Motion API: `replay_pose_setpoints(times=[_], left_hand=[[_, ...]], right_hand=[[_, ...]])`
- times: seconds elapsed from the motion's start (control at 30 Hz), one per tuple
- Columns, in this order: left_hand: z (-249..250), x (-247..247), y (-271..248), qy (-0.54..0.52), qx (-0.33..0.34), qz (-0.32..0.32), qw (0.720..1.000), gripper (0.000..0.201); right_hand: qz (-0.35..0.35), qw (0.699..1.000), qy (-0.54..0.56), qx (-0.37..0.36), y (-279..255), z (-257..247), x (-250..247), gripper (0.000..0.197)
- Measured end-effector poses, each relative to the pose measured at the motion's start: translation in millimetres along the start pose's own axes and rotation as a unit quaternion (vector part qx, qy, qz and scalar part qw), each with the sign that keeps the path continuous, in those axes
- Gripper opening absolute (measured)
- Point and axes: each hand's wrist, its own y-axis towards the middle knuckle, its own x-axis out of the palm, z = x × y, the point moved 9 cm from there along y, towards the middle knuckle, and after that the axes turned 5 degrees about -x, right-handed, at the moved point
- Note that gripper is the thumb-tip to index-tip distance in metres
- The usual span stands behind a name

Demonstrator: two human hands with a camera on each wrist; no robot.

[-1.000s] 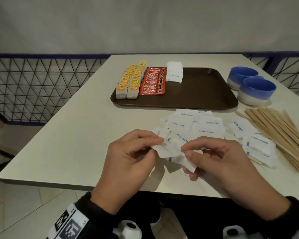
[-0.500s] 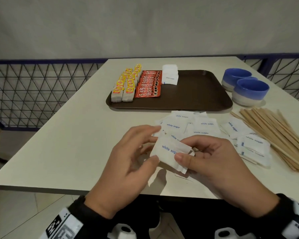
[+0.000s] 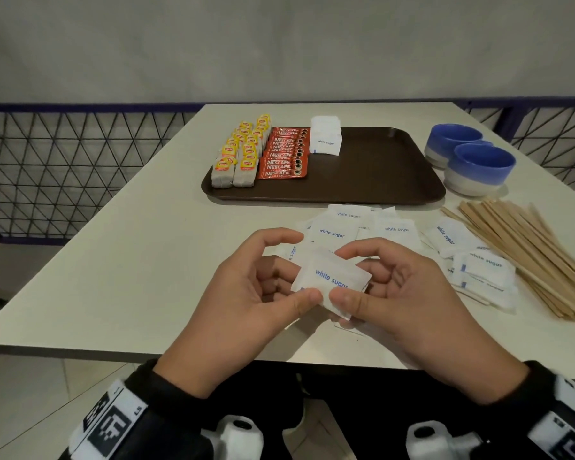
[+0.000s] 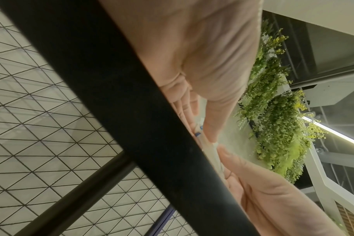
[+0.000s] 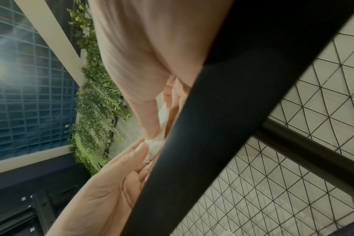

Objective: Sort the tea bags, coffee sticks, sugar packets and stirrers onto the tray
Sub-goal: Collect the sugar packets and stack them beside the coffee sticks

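Both hands hold a small stack of white sugar packets (image 3: 332, 277) above the table's near edge. My left hand (image 3: 246, 293) pinches its left side with thumb and fingers, and my right hand (image 3: 389, 287) pinches its right side. The packets show as a white sliver (image 5: 155, 143) between the thumbs in the right wrist view. More loose sugar packets (image 3: 395, 229) lie on the table beyond the hands. The brown tray (image 3: 372, 174) carries rows of yellow-tagged tea bags (image 3: 239, 157), red coffee sticks (image 3: 284, 154) and a sugar stack (image 3: 326, 139). Wooden stirrers (image 3: 528, 254) lie at the right.
Two blue and white bowls (image 3: 478, 167) stand right of the tray on the white table (image 3: 130, 254). A dark wire-mesh railing (image 3: 63, 167) runs behind the table at left. The table's black edge (image 4: 131, 111) crosses the left wrist view.
The hands have squared the sugar packets into a flat stack and raised it slightly, printed side up. The head view has shifted a little.
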Motion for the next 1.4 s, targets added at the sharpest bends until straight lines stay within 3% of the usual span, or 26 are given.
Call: replay_pose_setpoints(times=[0.5,1.4], left_hand=[[-6.4,-4.1,3.3,-0.039,-0.013,0.000,0.999,0.041],[-3.0,-5.6,1.9,-0.022,-0.011,0.014,1.000,0.047]], right_hand=[[0.041,0.998,0.029,-0.026,-0.3,-1.8,-6.6,0.031],[0.047,0.998,0.008,-0.036,-3.3,-5.8,-7.8,0.027]])
